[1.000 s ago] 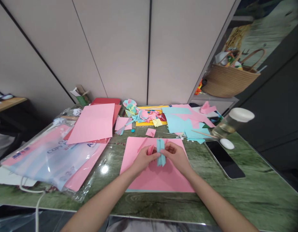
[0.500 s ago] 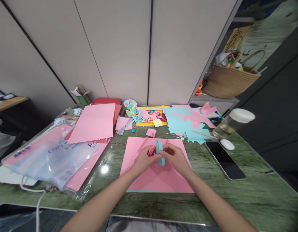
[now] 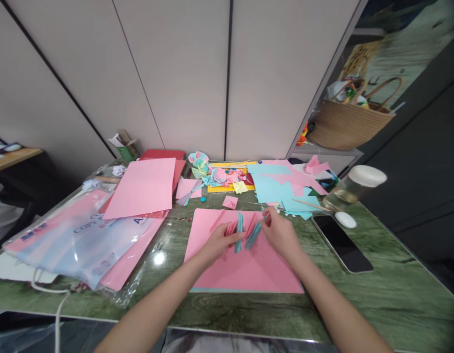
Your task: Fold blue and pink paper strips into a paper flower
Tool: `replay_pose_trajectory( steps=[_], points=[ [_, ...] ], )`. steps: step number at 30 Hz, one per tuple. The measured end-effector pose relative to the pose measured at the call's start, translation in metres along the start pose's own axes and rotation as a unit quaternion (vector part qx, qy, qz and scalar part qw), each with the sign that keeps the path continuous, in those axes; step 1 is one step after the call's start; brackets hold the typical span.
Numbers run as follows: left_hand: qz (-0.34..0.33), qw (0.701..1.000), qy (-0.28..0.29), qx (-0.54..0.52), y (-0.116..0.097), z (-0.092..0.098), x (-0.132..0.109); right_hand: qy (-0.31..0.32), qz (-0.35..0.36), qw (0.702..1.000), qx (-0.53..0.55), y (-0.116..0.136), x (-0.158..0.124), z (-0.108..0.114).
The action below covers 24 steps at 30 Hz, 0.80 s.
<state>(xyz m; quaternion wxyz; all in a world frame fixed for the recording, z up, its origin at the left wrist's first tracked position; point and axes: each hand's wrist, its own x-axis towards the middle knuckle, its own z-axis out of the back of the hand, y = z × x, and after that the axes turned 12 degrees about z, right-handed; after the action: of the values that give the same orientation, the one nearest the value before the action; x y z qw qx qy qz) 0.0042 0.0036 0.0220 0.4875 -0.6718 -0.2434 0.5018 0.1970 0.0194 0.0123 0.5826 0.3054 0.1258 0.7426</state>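
Observation:
My left hand (image 3: 218, 241) is closed around folded pink paper strips (image 3: 231, 228) and an upright folded blue paper strip (image 3: 239, 233), with the thumb across the blue one. A second folded blue strip (image 3: 253, 236) slants to the right of it, below my right fingertips; whether it lies down or is held, I cannot tell. My right hand (image 3: 281, 232) is in a pinch, with a small bit of pale blue paper (image 3: 264, 211) at the fingertips. Both hands are over a large pink sheet (image 3: 245, 274). Beyond it lies a small pink folded square (image 3: 230, 202).
Paper flowers (image 3: 199, 162) and a yellow tray (image 3: 216, 188) of small colourful pieces stand at the back. Blue sheets (image 3: 269, 189), a lidded jar (image 3: 350, 189), a white oval object (image 3: 345, 219) and a phone (image 3: 342, 243) are rightward. A plastic paper pack (image 3: 83, 245) lies leftward.
My right hand has moved right, away from my left hand and the blue strip. The blue paper now shows as two separate strips. My left hand has stayed nearly still.

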Motion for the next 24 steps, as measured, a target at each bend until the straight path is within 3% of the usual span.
replay_pose_trajectory(
  steps=[2, 5, 7, 9, 11, 13, 19, 24],
  points=[
    [-0.004, 1.0, 0.015, -0.01, -0.004, -0.001, -0.002, 0.035, -0.015, 0.994, -0.101, -0.009, 0.001, 0.001],
    [-0.014, 0.999, 0.029, -0.015, -0.005, -0.001, -0.004, 0.052, -0.012, 0.991, -0.122, -0.011, 0.004, 0.004],
    [-0.017, 0.999, 0.041, -0.006, -0.003, 0.0, -0.004, 0.038, 0.01, 0.999, -0.036, -0.002, 0.004, 0.006],
    [-0.015, 0.998, 0.058, 0.01, 0.0, 0.001, -0.003, 0.053, 0.024, 0.988, 0.142, 0.012, 0.002, 0.006],
    [-0.021, 0.997, 0.072, 0.021, 0.003, 0.002, -0.002, 0.109, 0.005, 0.936, 0.334, 0.026, -0.001, 0.003],
    [-0.036, 0.996, 0.081, 0.023, 0.004, 0.003, -0.001, 0.123, -0.028, 0.889, 0.441, 0.033, -0.004, -0.002],
    [-0.028, 0.993, 0.108, 0.027, 0.005, 0.004, 0.0, 0.113, -0.075, 0.81, 0.57, 0.029, -0.008, -0.015],
    [-0.039, 0.989, 0.144, 0.001, 0.004, 0.002, 0.0, 0.114, -0.069, 0.797, 0.589, 0.025, -0.008, -0.018]
  ],
)
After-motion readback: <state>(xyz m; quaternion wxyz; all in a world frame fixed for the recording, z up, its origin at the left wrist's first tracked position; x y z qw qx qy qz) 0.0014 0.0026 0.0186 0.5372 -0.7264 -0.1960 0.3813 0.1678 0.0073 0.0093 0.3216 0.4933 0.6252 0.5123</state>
